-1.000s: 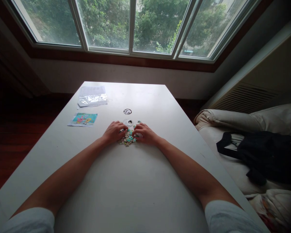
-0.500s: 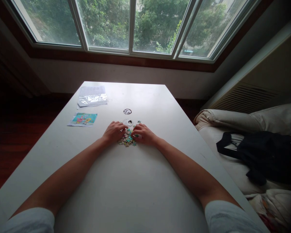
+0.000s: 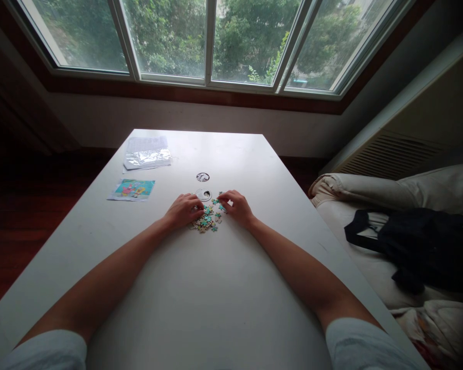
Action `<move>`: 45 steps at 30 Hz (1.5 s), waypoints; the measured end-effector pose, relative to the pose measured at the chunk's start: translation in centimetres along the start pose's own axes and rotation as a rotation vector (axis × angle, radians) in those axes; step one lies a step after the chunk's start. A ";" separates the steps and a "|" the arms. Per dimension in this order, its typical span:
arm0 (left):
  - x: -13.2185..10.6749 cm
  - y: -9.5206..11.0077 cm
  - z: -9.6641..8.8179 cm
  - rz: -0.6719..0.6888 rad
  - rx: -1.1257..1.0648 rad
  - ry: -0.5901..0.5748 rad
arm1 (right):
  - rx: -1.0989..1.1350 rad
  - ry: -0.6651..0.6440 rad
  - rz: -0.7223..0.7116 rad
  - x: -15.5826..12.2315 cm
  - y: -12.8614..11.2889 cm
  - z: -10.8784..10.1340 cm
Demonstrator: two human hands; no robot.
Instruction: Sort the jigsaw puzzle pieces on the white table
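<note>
A heap of small jigsaw puzzle pieces [image 3: 204, 222], mostly teal, cream and yellow, lies on the white table. At its left edge my left hand [image 3: 184, 209] rests with curled fingers, thumb and fingertips close together; whatever is between them is hidden. My right hand [image 3: 237, 208] is bent over a few loose pieces on the heap's upper right, its fingertips and thumb closed around puzzle pieces there. Just beyond the heap is a clear round disc [image 3: 203, 195] with a dark spot. Farther back lies a round dark-and-white patterned piece [image 3: 202, 177].
A colourful cartoon picture sheet [image 3: 133, 189] lies on the left of the white table [image 3: 208, 308]. Behind it are papers in a clear plastic sleeve [image 3: 147, 152]. To the right, a dark bag [image 3: 428, 249] sits on a cream sofa [image 3: 358, 187]. Windows [image 3: 208, 41] face me.
My right hand has shifted right and slightly away from me, off the heap, and a few pieces now lie spread at its upper right. My left hand has barely moved.
</note>
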State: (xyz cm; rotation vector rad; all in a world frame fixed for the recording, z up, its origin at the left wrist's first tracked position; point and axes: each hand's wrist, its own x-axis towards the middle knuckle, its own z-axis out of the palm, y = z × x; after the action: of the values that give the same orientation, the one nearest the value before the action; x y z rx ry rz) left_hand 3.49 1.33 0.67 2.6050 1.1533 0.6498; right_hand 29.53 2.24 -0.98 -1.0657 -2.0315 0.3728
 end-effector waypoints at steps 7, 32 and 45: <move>0.1 -0.2 0.1 0.014 0.030 -0.010 | -0.153 0.081 0.389 0.3 2.9 -1.1; -0.3 -3.8 -0.4 -0.547 0.133 0.303 | -0.170 -0.014 0.108 0.1 1.8 -0.9; -0.5 -4.5 -0.7 -0.536 0.176 0.295 | -0.169 -0.093 -0.016 0.0 1.0 -0.3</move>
State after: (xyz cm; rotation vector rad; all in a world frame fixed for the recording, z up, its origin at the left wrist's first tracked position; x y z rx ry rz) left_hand 0.00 3.95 -0.54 2.2082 1.9775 0.8508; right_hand 30.33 2.81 -1.34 -1.1515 -2.1836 0.2500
